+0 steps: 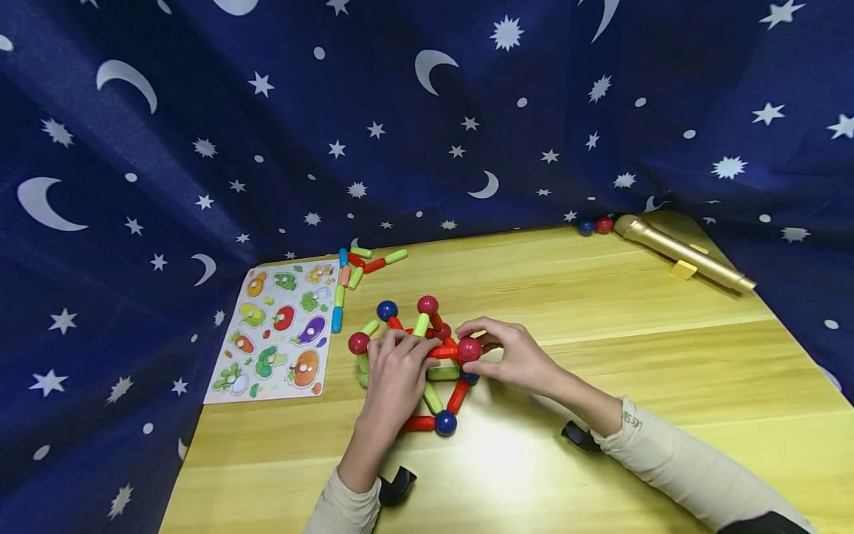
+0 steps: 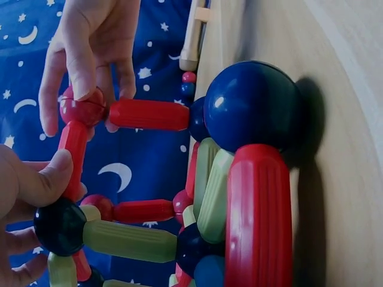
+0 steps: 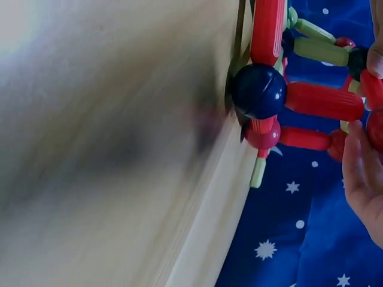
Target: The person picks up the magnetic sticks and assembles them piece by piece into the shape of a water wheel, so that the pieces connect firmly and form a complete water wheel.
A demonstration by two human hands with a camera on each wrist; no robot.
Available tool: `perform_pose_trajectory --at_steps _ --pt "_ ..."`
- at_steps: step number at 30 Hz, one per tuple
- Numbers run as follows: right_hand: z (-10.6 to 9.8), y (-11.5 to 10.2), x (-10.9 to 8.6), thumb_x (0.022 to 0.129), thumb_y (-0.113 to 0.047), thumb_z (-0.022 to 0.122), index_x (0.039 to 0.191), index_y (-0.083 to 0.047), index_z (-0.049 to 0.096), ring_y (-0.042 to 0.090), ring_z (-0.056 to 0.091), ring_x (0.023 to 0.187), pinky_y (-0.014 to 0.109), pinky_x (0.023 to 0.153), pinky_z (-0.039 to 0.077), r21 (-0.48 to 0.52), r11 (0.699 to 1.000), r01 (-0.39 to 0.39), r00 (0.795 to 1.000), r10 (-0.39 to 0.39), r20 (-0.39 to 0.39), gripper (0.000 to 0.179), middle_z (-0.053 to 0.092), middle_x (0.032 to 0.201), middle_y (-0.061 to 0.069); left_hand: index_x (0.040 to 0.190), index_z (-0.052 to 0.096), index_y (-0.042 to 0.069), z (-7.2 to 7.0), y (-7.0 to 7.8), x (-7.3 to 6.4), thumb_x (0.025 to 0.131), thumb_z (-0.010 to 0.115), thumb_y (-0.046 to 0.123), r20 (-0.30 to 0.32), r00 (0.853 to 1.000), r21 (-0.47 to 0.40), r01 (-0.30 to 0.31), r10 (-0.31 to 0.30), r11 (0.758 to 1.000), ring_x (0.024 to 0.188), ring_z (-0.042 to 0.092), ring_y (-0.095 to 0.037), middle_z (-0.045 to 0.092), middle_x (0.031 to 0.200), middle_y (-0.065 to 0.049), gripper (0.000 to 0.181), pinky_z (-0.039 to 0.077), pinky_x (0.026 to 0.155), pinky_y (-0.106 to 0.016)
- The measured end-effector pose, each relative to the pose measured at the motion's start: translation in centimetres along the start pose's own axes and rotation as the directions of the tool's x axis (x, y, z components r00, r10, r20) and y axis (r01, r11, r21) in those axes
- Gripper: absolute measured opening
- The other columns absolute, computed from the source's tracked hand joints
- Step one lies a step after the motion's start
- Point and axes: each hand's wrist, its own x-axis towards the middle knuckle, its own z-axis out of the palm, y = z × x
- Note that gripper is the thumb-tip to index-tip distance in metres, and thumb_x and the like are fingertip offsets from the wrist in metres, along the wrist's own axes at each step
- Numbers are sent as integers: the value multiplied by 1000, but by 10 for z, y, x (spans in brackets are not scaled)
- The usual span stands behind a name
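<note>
A frame of red and light-green magnetic rods joined by red and blue balls stands on the table, with a blue ball (image 1: 445, 423) at its near corner. My right hand (image 1: 517, 356) pinches a red ball (image 1: 470, 349) at the top of the frame between thumb and fingers. My left hand (image 1: 396, 371) reaches over the frame and grips a red rod (image 2: 73, 155) that meets this ball. Just below its thumb in the left wrist view is a dark blue ball (image 2: 60, 227). An upright red rod (image 3: 323, 101) stands under the held ball. In the head view, my left hand hides part of the frame.
A vegetable puzzle board (image 1: 273, 334) lies at the left, with several loose rods (image 1: 338, 297) along its right side. At the back right are a loose blue ball (image 1: 586, 226), a red ball (image 1: 604, 224) and a gold microphone (image 1: 687, 252). A starry curtain (image 1: 427, 133) hangs behind the table.
</note>
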Motion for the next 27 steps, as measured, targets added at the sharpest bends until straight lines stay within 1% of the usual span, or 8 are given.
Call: perform_pose_trajectory --at_steps 2,7,13,17,21,27 --pt "2 -1 0 77 -10 81 120 -14 63 15 71 94 31 86 56 -3 1000 0 1000 0 14 46 68 118 7 106 75 21 0 0 0 86 72 31 1 1000 -3 -2 2 1000 96 55 -20 75 99 3 23 37 84 -39" --pt "2 2 0 77 -9 82 120 -12 63 16 71 94 31 85 56 -9 1000 -9 999 9 50 47 68 118 8 102 76 20 0 0 0 85 73 29 -6 1000 -12 -7 7 1000 95 55 -20 75 97 2 20 38 84 -40" --pt "2 6 2 77 -14 83 118 -10 65 17 67 94 30 81 57 -56 998 34 998 -31 58 45 71 113 7 102 77 21 0 -1 0 84 74 29 -5 1000 -12 -7 7 1000 96 55 -20 75 97 2 20 38 85 -41" --pt "1 9 3 77 -16 83 117 -9 65 15 65 94 30 78 57 -68 996 53 997 -49 63 44 71 111 6 102 77 21 0 -2 -1 84 75 28 -14 1000 -15 -14 14 1000 96 55 -20 75 96 3 20 38 84 -40" --pt "4 7 -1 75 -13 84 116 -9 65 12 64 93 30 76 56 -91 993 74 996 -70 54 45 71 110 4 101 77 22 1 -3 -1 83 76 27 -14 999 -13 -50 50 999 97 55 -20 75 96 4 19 39 87 -43" --pt "9 1 -14 72 -16 87 115 -15 66 5 61 86 26 71 53 -184 973 139 990 -135 37 48 69 105 -4 101 76 24 2 -5 -1 82 76 26 19 993 -15 -119 119 993 103 56 -19 74 100 7 19 40 91 -45"
